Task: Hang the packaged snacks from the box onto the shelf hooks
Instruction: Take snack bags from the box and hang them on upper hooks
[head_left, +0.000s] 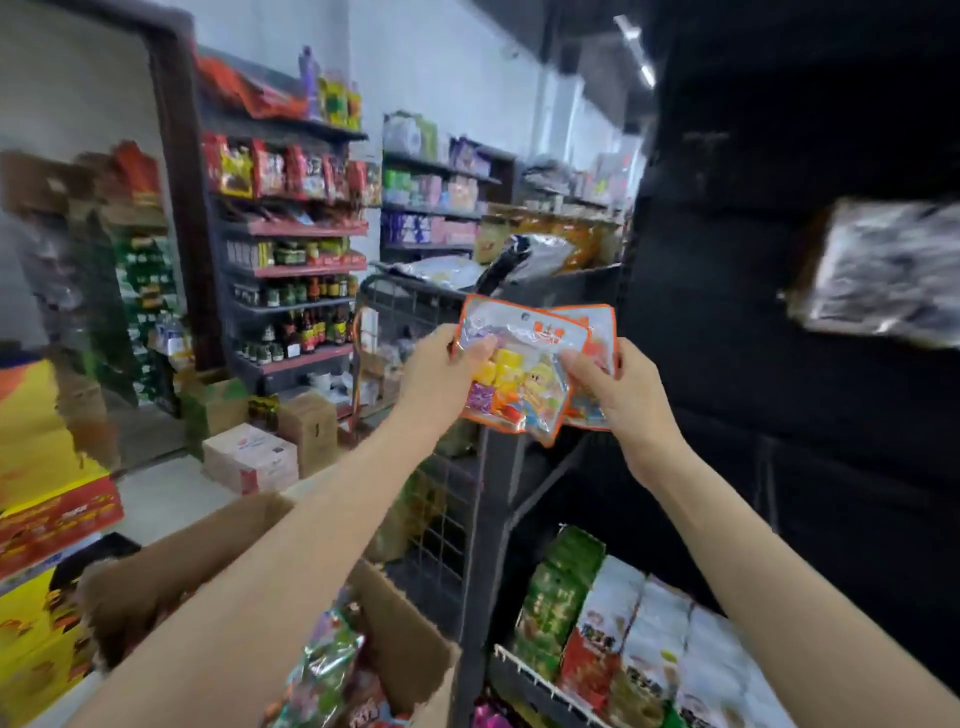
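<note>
- Two orange-edged snack packets raised at chest height, overlapped: front packet (519, 371) nearer the camera, rear packet (592, 364) peeking out behind its right side.
- Left hand (441, 374) clamped on the left edge of the front packet, thumb on the clear face, fingers curled behind.
- Right hand (618, 389) clamped on the right side of the pair, thumb pressed on the front film, fingers wrapped round the back of the rear packet.
- Between the two grips: clear window of the front packet, showing yellow, purple and orange sweets; one small hang hole near the top edge of it.
- Below the grips and toward the left forearm: one open cardboard box (410, 639), flaps up, more bright snack bags (322, 670) heaped inside; exact number not countable.
- Right of the grips: dark shelf panel (779, 364); hooks on it too dark to make out.
- Up and right of the right hand: one silvery bag (883, 270), blurred.
- Below the right forearm: row of upright bags (623, 639) behind a white wire rail, roughly four across, green then white.
- Just behind the packets: one black wire cart (415, 312), loaded with silver and orange bags.
- Far beyond the left hand: store shelving (296, 234) with rows of bottles and red packets.
- Down and left of the left forearm: several closed cartons (249, 457) on the floor.
</note>
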